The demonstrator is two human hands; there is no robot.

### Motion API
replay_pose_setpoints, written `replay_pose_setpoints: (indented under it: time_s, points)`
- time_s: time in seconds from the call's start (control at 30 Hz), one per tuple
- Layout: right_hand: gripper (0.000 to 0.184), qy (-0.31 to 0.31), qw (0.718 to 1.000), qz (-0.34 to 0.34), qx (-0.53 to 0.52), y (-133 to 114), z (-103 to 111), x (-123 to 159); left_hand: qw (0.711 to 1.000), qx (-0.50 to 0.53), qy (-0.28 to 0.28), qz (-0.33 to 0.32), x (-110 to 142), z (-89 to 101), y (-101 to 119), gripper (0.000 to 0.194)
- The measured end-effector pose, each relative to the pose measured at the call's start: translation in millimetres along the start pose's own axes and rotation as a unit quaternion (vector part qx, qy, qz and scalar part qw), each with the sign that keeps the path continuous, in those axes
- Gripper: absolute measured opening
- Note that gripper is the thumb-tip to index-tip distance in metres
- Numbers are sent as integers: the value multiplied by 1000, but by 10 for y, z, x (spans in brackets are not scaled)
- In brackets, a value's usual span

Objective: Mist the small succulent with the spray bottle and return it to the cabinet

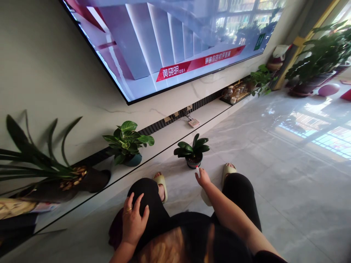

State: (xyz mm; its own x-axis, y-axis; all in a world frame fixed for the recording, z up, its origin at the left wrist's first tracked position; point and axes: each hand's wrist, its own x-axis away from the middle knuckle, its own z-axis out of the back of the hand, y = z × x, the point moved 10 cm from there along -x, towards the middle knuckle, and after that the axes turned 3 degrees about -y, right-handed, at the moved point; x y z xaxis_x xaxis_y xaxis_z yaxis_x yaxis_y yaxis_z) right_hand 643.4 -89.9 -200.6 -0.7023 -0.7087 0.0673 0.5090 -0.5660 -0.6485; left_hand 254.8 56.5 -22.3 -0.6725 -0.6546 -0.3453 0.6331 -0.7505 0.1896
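Observation:
My right hand [203,178] is closed around the white head of a spray bottle [206,197]. The bottle's red tip points at a small potted plant, and its pale rounded body shows partly behind my forearm. That potted plant [193,147], with thick dark green leaves in a dark pot, stands on the floor just beyond the hand. Resting on my left knee, my left hand [134,221] has its fingers spread, with a ring on one, and holds nothing.
A leafy plant [128,140] in a teal pot and a long-leaved plant [82,177] in a dark pot stand on the low ledge [164,146] to the left. A small box [193,123] with cables and a glassware tray [234,95] lie further right. Above hangs a television [175,44].

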Motion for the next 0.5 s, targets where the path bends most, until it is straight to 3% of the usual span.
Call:
replay_pose_setpoints:
  time_s: [0.27,0.5]
  points:
    - [41,75,992,80,-62,-201,285,3,1000,10,-1,11,0,-8,-18,44]
    - [23,102,992,53,-51,-109,385,-46,1000,-7,3,2,10,-4,-12,45]
